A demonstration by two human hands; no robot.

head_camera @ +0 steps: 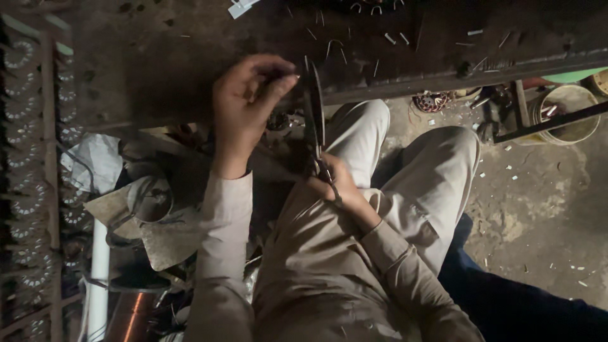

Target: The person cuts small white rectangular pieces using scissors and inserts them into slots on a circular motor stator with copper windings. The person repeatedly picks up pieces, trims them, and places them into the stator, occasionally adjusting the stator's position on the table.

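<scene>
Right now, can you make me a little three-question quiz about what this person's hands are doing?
1. True or false: the left hand is raised above the right hand.
2. What does the right hand grip? A) scissors B) a cup C) a book
3. What round thing stands on the floor at the far right?

Key:
1. True; its fingers pinch something too small to tell.
2. A, the scissors, blades pointing up.
3. A bucket.
</scene>
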